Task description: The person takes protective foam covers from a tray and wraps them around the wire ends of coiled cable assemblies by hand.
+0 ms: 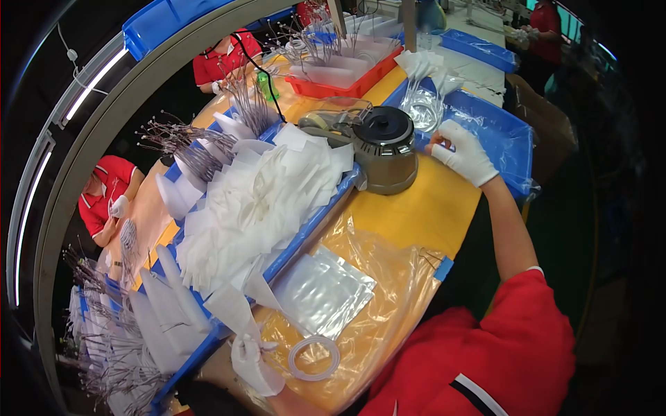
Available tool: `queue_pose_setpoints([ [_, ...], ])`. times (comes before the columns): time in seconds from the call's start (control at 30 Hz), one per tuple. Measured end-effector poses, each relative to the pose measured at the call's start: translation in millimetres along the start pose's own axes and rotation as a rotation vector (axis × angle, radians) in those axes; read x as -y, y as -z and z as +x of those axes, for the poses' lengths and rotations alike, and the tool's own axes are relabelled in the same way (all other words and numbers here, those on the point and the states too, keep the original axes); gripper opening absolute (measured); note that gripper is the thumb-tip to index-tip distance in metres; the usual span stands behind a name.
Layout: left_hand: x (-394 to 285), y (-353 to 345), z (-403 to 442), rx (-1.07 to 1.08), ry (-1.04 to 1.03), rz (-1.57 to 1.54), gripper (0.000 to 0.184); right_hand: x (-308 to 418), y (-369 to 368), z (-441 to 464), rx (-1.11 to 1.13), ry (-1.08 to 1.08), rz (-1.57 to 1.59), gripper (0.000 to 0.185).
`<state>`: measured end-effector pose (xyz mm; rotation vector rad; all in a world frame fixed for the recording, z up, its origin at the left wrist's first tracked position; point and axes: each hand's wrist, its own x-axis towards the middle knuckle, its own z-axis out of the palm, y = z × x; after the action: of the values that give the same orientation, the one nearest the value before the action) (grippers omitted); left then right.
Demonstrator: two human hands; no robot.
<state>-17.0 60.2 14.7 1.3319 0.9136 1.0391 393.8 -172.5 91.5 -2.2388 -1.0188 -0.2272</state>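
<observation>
My left hand (pixel 254 362), in a white glove, has its fingers closed on the lower end of a thin white sheet (pixel 232 309) at the edge of the blue tray. Just right of it, a coiled white cable (pixel 296 359) lies on the plastic-covered table. Flat clear plastic bags (pixel 325 291) are stacked above the coil. My right hand (pixel 463 154), also gloved with bare fingertips, is raised beside a round black-and-grey machine (pixel 386 166) resembling a tape dispenser. Its thumb and fingers are pinched together; whatever is between them is too small to make out.
A blue tray (pixel 295 239) holds a heap of white sheets (pixel 260 201). Another blue tray (pixel 510 149) at the right contains bagged coils (pixel 422 107). Beyond stand a red tray (pixel 333 89) and bundles of grey cables (pixel 191 149). Co-workers in red shirts (pixel 114 182) sit across the table.
</observation>
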Motion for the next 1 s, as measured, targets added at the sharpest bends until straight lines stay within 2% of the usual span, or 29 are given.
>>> queue_pose_setpoints([
  [0.07, -1, 0, -1, -0.005, 0.008, 0.009, 0.038, -27, 1, 15, -0.174, -0.122, 0.076, 0.023],
  [0.17, 0, 0, 1, 0.004, 0.012, 0.001, 0.037, -55, -6, 43, -0.171, -0.071, 0.03, 0.027],
  [0.3, 2, 2, 2, -0.001, 0.003, -0.002, 0.037, -63, -13, 75, 0.035, 0.072, 0.06, 0.029],
  [0.43, -2, 0, 2, -0.01, 0.019, 0.002, 0.034, -45, -1, 82, 0.28, 0.002, -0.096, 0.024],
  [0.53, 0, 2, 2, 0.015, 0.013, -0.011, 0.034, -15, 6, 68, 0.04, 0.124, -0.384, 0.019],
  [0.63, -3, 2, 3, 0.005, 0.018, 0.007, 0.032, 15, 11, 55, -0.092, 0.139, -0.015, 0.015],
  [0.73, -16, -4, -1, -0.018, 0.082, -0.049, 0.031, 61, 0, 41, 0.034, 0.147, 0.337, 0.012],
  [0.8, -18, -3, -2, -0.027, 0.103, -0.088, 0.032, 95, -24, 29, 0.264, 0.195, 0.506, 0.012],
  [0.83, -18, -3, -2, -0.034, 0.099, -0.075, 0.033, 115, -42, 22, 0.409, 0.116, 0.707, 0.012],
  [0.87, -19, -3, -2, -0.04, 0.096, -0.062, 0.035, 128, -67, 15, 0.41, 0.242, 0.695, 0.013],
  [0.9, -20, -4, -1, -0.047, 0.093, -0.049, 0.036, 152, -79, 7, 0.48, 0.259, 0.701, 0.014],
  [0.93, -18, -3, 0, -0.042, 0.097, -0.063, 0.036, 170, -98, 1, 0.566, 0.253, 0.808, 0.014],
  [0.97, -15, -2, 2, -0.041, 0.103, -0.077, 0.035, 184, -117, -7, 0.715, 0.132, 0.954, 0.014],
  [1.0, -13, 0, 2, -0.044, 0.112, -0.09, 0.035, 202, -129, -15, 0.722, 0.153, 1.009, 0.013],
])
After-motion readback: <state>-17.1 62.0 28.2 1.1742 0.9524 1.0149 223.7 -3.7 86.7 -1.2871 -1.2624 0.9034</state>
